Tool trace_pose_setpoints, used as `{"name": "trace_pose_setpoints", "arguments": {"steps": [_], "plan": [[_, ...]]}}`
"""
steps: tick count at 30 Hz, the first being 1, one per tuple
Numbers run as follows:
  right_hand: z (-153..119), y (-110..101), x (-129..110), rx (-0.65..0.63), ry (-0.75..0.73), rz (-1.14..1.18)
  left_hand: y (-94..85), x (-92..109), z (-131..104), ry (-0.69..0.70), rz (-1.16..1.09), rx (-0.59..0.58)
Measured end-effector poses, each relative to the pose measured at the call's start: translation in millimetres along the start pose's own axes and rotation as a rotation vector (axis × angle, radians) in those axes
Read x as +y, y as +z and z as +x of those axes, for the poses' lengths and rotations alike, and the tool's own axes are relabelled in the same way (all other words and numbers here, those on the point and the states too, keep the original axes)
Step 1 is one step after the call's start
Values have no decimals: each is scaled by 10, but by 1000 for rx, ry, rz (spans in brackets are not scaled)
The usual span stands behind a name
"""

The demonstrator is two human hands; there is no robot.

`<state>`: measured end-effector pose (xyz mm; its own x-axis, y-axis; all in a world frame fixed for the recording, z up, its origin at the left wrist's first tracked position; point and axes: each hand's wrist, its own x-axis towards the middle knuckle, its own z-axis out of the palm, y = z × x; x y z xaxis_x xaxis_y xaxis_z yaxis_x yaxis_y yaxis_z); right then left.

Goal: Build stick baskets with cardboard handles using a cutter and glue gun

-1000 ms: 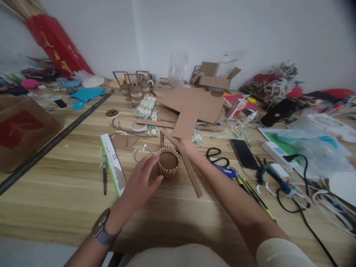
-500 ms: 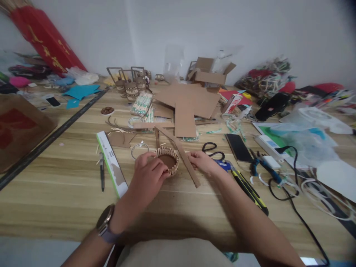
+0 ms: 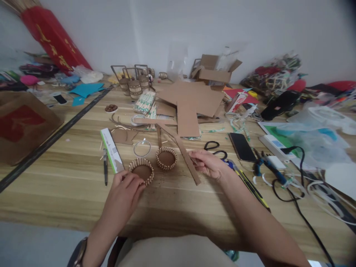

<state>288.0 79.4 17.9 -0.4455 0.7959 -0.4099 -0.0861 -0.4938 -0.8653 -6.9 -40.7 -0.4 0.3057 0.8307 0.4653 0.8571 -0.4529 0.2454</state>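
My left hand [image 3: 125,191] is closed on the near rim of a small round basket [image 3: 151,174], which has a brown base and a wall of short upright wooden sticks. A second such round basket [image 3: 166,158] stands on the table just to its right. My right hand [image 3: 207,164] has its fingers pinched together beside a long cardboard strip [image 3: 185,154]; what lies between the fingertips is too small to make out. The strip slants across the table between the second basket and my right hand.
Black-handled scissors [image 3: 213,146], a phone [image 3: 241,147] and a yellow-black utility knife [image 3: 251,187] lie to the right. On the left are a white-green box [image 3: 111,148] and a pen [image 3: 105,168]. Cardboard sheets [image 3: 189,115] and finished lidded baskets [image 3: 135,89] stand farther back.
My left hand has moved left and nearer with one round basket, and the second basket now shows apart from it. My right hand stays beside the strip, turned slightly. The view has shifted a little.
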Motion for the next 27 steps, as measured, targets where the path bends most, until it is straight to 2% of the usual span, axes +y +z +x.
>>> {"name": "trace_pose_setpoints", "arguments": {"steps": [4, 7, 9, 12, 14, 16, 20, 24, 27], "plan": [[-151, 57, 149, 40, -56, -26, 180, -118, 4, 12, 78, 18], [-222, 83, 262, 121, -143, -13, 232, -158, 41, 35, 142, 59], [-242, 101, 323, 178, -212, 13, 243, -108, 79, 10, 174, 101], [-234, 132, 407, 221, -294, 37, 323, 104, 173, -14, 110, 114], [-207, 155, 469, 223, -315, 32, 452, 292, 266, -9, 18, 55], [-170, 177, 536, 229, -332, 11, 614, 452, 371, -65, -7, -40], [-121, 211, 643, 239, -392, -115, 836, 561, 544, -182, -25, -290], [-128, 218, 657, 240, -473, -313, 830, 501, 618, -151, -59, -353], [-136, 211, 634, 224, -592, -599, 770, 474, 646, -110, -96, -381]]}}
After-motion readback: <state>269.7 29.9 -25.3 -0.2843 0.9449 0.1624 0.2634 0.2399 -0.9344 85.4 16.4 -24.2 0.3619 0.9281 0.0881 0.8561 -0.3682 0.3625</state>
